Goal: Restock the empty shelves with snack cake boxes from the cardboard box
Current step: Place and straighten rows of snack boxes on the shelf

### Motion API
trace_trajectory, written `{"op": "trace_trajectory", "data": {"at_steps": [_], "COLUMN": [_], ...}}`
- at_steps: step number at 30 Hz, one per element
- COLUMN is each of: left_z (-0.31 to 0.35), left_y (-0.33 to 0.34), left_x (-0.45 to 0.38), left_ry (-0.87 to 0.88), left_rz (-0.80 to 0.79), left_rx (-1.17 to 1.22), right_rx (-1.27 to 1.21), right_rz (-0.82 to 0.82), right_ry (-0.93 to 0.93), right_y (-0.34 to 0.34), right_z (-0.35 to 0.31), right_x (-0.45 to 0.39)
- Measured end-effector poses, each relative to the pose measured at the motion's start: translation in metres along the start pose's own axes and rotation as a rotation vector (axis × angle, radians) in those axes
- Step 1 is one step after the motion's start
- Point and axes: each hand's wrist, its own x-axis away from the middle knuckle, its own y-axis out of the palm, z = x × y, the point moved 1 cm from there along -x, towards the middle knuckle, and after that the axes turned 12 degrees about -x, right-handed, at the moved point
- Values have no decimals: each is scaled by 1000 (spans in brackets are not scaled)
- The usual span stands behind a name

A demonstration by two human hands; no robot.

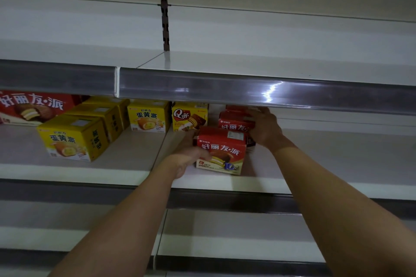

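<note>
Front red snack cake box (221, 150): on the middle shelf (135, 176), near its front edge, ahead of a second red box (235, 122). Likely light, stiff carton, crushable at corners; best taken by opposite side panels. Left hand (188, 155) grips its left side, thumb on the front face. Right hand (266, 127), arm extended, holds the rear box's right side.

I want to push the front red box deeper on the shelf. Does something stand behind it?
Yes. Behind the front red box stand more red boxes, which the right hand holds. The left hand grips the front box's left side.
</note>
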Motion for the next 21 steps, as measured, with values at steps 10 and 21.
{"op": "trace_trajectory", "data": {"at_steps": [10, 21], "left_z": [19, 16], "left_y": [35, 47], "left_x": [-5, -21], "left_ry": [97, 177], "left_rz": [-24, -113], "left_rx": [-130, -65], "right_rx": [-1059, -1657], "right_rz": [-99, 118], "right_ry": [399, 566], "right_y": [-7, 20], "right_z": [12, 19], "right_x": [8, 26]}}
